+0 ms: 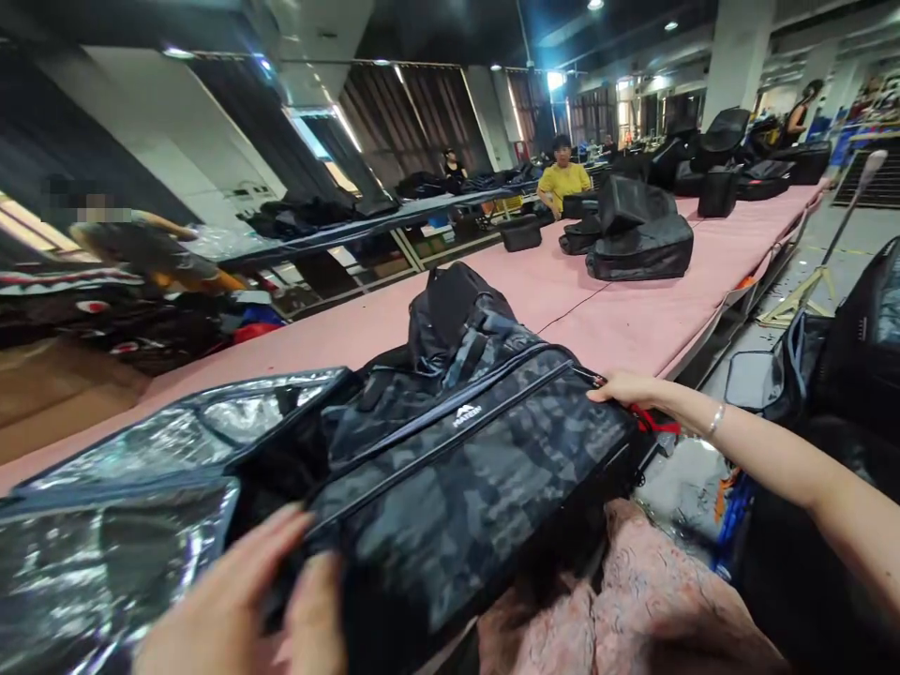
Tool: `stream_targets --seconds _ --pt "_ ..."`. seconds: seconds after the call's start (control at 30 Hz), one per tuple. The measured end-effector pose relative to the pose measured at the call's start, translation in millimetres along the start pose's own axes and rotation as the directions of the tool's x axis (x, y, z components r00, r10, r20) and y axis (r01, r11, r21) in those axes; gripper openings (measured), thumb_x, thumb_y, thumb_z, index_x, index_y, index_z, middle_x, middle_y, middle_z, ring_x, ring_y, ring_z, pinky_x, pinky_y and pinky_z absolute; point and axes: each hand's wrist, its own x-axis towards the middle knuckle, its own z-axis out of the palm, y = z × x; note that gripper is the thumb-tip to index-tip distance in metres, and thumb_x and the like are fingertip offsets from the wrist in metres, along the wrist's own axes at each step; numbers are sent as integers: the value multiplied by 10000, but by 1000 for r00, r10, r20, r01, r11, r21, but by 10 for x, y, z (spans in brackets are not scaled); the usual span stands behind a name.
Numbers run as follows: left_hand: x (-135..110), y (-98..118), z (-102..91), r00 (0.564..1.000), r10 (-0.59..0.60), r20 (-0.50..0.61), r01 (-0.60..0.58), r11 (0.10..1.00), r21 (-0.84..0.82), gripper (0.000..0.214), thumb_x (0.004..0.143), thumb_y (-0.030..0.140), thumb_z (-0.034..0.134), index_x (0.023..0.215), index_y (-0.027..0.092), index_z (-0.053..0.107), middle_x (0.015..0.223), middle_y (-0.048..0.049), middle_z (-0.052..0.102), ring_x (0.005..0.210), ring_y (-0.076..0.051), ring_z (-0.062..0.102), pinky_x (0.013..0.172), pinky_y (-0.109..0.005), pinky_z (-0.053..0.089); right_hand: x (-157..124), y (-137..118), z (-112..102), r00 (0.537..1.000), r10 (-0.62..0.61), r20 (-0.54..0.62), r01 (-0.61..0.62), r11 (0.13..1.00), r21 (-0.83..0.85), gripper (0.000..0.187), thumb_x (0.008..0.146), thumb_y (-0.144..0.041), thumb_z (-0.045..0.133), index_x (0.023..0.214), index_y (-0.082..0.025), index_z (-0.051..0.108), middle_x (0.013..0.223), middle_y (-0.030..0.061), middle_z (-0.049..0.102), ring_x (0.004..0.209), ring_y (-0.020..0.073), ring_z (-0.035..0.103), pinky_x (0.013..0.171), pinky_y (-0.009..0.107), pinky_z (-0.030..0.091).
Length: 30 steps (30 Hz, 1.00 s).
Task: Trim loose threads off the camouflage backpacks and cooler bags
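A dark camouflage-pattern bag (485,497) with a white logo lies across the near end of the pink table, zipper lines running along its front. At its right upper corner my right hand (625,386) is closed in a pinch at a zipper's end, on what looks like the zipper pull. My left hand (246,600), somewhat blurred, is at the bag's left end with thumb and fingers apart. A silver-lined flap (189,431) lies spread out to the left. Behind the logo, a black padded part (457,305) rises from the bag.
The long pink table (562,319) stretches away to the right, with stacked black bags (639,230) on it. A person in yellow (564,178) sits beyond; another bends at the left. More bags (858,375) stand at the right, near a stand (808,295). A cardboard box (67,394) is at left.
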Motion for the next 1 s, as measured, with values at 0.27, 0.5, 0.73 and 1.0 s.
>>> stream_targets --seconds 0.27,0.5,0.73,1.0 --pt "-205 424 1127 798 361 483 -390 920 -43 758 735 428 607 1359 161 270 1389 -187 362 1260 -336 361 998 -510 363 67 50 65 980 -147 -137 161 982 100 243 622 -334 699 657 -128 574 630 25 613 559 135 551 530 240 427" --pt "128 47 1160 661 258 704 -116 963 -244 899 622 410 717 1367 266 234 1424 -99 336 1294 -251 326 1051 -424 317 -282 504 -6 799 -474 -370 463 878 -123 268 780 -417 518 780 -158 585 695 -6 582 647 130 529 607 236 406" --pt "221 109 1058 665 183 724 170 907 -386 268 718 354 634 938 220 561 1295 -93 496 1203 -233 452 1022 -416 345 -589 762 326 436 -786 -439 640 614 -462 142 835 -286 517 893 -194 608 944 61 535 871 157 561 747 260 466" --pt "-99 236 1091 902 332 276 -285 938 -195 84 779 204 579 834 223 638 850 -36 616 779 -151 556 697 -283 443 -350 743 415 448 -739 -503 526 673 -521 178 783 -283 618 954 -247 650 1024 44 521 833 146 603 794 269 499"
